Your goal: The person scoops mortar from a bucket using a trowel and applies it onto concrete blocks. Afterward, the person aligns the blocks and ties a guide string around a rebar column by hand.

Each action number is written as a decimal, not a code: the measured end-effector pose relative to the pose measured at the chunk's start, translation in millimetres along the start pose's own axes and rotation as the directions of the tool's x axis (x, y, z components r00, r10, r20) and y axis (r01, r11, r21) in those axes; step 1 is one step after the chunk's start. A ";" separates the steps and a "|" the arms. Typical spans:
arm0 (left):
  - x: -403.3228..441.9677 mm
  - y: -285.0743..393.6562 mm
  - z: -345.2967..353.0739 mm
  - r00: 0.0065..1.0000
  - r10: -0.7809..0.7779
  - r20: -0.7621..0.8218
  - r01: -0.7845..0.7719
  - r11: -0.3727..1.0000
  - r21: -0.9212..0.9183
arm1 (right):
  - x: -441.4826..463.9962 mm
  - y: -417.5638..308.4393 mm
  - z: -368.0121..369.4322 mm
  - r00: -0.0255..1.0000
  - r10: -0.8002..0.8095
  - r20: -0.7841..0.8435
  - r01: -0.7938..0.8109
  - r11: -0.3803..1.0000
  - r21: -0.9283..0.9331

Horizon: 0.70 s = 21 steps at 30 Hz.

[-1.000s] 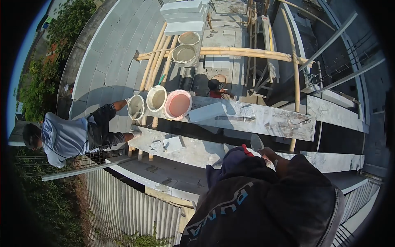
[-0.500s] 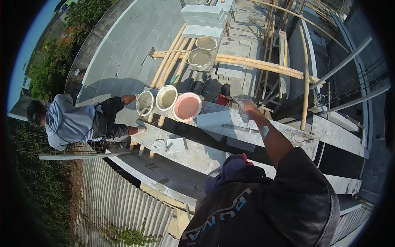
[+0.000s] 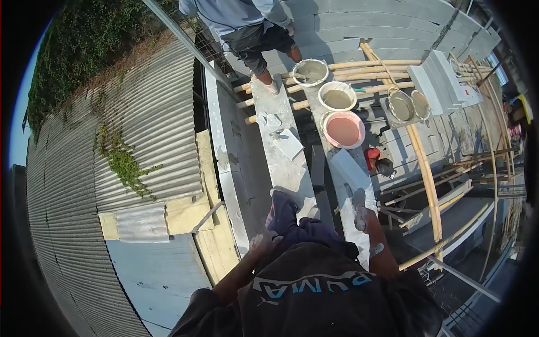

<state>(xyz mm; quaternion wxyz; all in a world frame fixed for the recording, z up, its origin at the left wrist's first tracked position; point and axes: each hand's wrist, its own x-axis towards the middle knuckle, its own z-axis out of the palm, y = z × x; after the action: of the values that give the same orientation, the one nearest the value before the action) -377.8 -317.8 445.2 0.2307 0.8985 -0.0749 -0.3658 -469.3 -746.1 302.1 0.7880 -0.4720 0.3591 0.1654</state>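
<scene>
My left hand (image 3: 265, 244) rests against my dark trousers (image 3: 283, 216), its fingers lying loosely with nothing visible in them. Over the right-hand plank (image 3: 351, 197), my right hand (image 3: 364, 221) is closed round a grey tool (image 3: 358, 198) with a flat, rounded end, possibly a trowel. A pale block (image 3: 351, 169) lies on that plank just beyond the tool. On the left plank (image 3: 278, 160) sit a smaller white block (image 3: 288, 145) and a crumpled pale item (image 3: 268, 119).
Buckets of grey mix (image 3: 337, 99) and a pink bucket (image 3: 343, 130) stand ahead. A co-worker (image 3: 247, 33) stands at the far plank end. Someone in red (image 3: 371, 158) is below. Dark gaps separate the planks; bamboo poles (image 3: 429, 185) cross at right, corrugated roofing (image 3: 135, 140) lies left.
The view has swung leftward, bringing the roof nearer the middle. My left hand has come into sight. My right hand, earlier stretched out over the plank, is now closer to my body.
</scene>
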 end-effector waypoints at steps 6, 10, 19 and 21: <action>18.5 -16.4 -27.8 0.990 -0.134 0.042 0.137 0.986 -0.097 | 84.8 57.2 9.5 0.917 -0.133 0.377 0.391 0.489 -0.780; 67.3 -38.8 -47.8 0.992 -0.126 0.024 0.128 0.975 -0.183 | 95.5 -17.6 76.7 0.604 -0.330 0.725 0.746 -0.085 -0.660; 128.2 -70.7 -144.9 0.970 -0.190 0.153 0.239 0.868 -0.435 | 185.6 -114.9 141.8 0.939 0.214 -0.269 -0.266 0.948 -0.176; 131.1 -67.0 -161.5 0.962 -0.195 0.189 0.259 0.869 -0.421 | 211.1 -127.9 135.9 0.929 0.206 -0.306 -0.263 0.952 -0.155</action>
<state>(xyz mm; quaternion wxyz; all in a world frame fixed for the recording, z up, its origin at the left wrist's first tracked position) -173.9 -240.4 433.2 0.3778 0.7971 0.1002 -0.4602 -191.8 -709.3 270.0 0.6526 -0.5187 0.5054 0.2228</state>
